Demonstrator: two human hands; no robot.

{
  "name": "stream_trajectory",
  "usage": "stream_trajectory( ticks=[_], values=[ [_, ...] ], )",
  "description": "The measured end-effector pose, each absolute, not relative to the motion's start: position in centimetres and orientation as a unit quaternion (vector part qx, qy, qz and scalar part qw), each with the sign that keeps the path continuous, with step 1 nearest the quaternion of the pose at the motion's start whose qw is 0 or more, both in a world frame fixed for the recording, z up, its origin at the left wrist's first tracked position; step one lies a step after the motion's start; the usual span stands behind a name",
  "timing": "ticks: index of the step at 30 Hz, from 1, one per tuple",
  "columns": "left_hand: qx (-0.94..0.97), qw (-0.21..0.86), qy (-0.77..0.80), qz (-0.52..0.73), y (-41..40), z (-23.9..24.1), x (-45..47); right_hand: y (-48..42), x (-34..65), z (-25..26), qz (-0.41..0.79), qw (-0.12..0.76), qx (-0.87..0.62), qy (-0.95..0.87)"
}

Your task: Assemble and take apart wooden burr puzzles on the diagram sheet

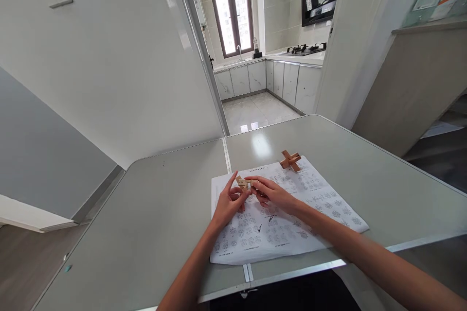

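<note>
Pale wooden puzzle pieces point(242, 182) are held between my two hands, above a large printed sheet point(292, 234). My left hand point(230, 200) grips them from the left, its index finger stretched upward. From the right, my right hand point(269, 191) closes its fingers on the other end of the pieces. How the pieces fit together is partly hidden by my fingers. A darker wooden burr puzzle point(291, 161), shaped like a star of crossed bars, stands at the sheet's far edge. Line drawings and a few black check marks cover the sheet.
The grey folding table point(164, 214) has a metal seam down its middle, under the sheet. A tiny teal object point(68, 268) lies near its left edge. Beyond are a white sliding door panel point(146, 58), and a kitchen with a gas stove point(305, 49) and a window.
</note>
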State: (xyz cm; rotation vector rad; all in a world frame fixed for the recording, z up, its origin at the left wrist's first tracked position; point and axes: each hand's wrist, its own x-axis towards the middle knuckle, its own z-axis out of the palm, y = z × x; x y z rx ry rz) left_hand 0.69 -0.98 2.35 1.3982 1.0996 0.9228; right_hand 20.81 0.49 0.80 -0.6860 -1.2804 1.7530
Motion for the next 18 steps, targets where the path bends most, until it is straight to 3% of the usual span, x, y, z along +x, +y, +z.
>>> stream_trajectory(
  ticks=[18],
  values=[
    [0.65,0.498,0.447,0.359,-1.47,2.65,1.03,0.47,20.55,0.4,0.599,0.434,-0.33,-0.586]
  ],
)
